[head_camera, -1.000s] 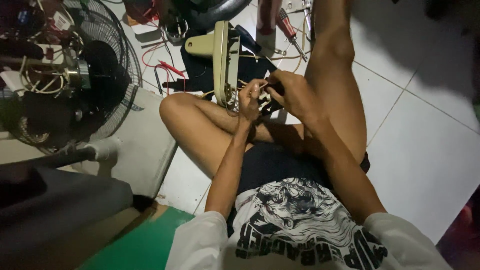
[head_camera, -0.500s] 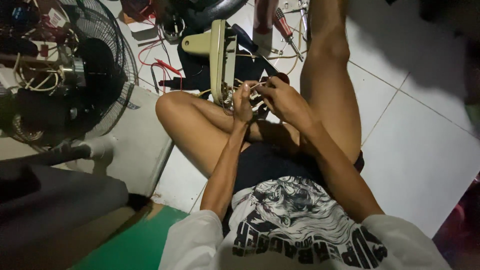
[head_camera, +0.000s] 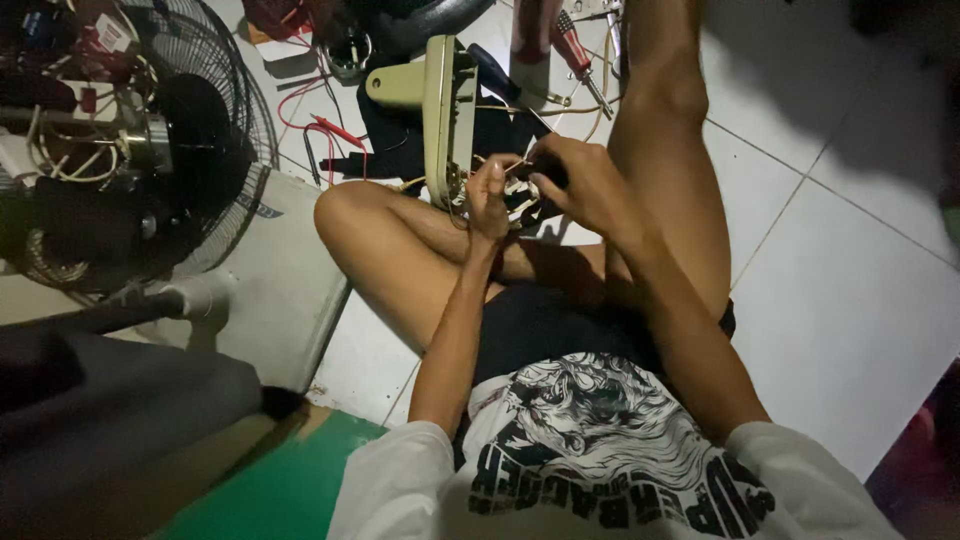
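I sit on the tiled floor with my legs folded. A cream plastic housing (head_camera: 440, 110) stands on edge in front of my knees, thin wires spilling from its open side. My left hand (head_camera: 487, 200) pinches those wires (head_camera: 507, 166) right beside the housing. My right hand (head_camera: 580, 180) is closed around a small dark part at the wires' other end, touching my left fingertips. What that part is stays hidden by my fingers.
A standing fan (head_camera: 150, 150) with its wire grille and exposed motor lies at the left on a pale base (head_camera: 280, 290). A red-handled screwdriver (head_camera: 578, 55), red test leads (head_camera: 325, 130) and dark tools lie beyond the housing. White tiles (head_camera: 850, 300) spread to the right.
Both hands have stayed together at the wires by the housing, with only small finger movement. The camera has tilted slightly, so the scene sits a little lower.
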